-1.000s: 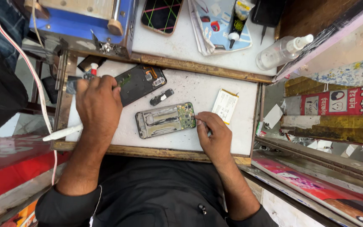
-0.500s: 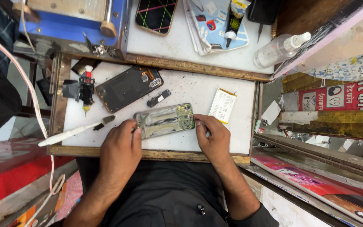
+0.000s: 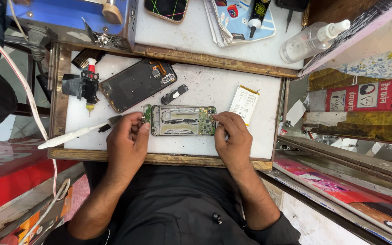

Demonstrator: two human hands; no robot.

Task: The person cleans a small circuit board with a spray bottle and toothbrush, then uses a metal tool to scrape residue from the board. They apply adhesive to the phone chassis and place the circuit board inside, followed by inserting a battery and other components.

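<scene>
Down at the near edge of the desk (image 3: 159, 159), both hands are on the job: the left hand (image 3: 127, 144) curls its fingertips against the left end of the opened phone frame (image 3: 180, 120), pinching at that edge, though whether anything small sits between those fingers I cannot tell. The right hand (image 3: 232, 138) presses thumb and forefinger onto the right end, right where the green circuit board shows, so the frame is steadied from both sides. It lies flat, lengthwise, in the middle of the white work surface, a little nearer the front edge than the back. By my reading this is the steady-and-work-loose stage on the phone's inner parts; the next move calls for a fine, light pinch at the left end with the right hand holding firm, because the board looks thin and easy to bend. Just left of the left hand a white-handled brush (image 3: 75, 134) lies slanted, untouched. Farther in, a small dark module (image 3: 174, 94) sits beside a black back cover (image 3: 137, 84), lying face up and tilted; a pale battery (image 3: 244, 99) rests toward the right edge. At the left edge stands a black tool with a red cap (image 3: 88, 84). Beyond the desk's far rail, a clear spray bottle (image 3: 311, 40) lies on its side.
</scene>
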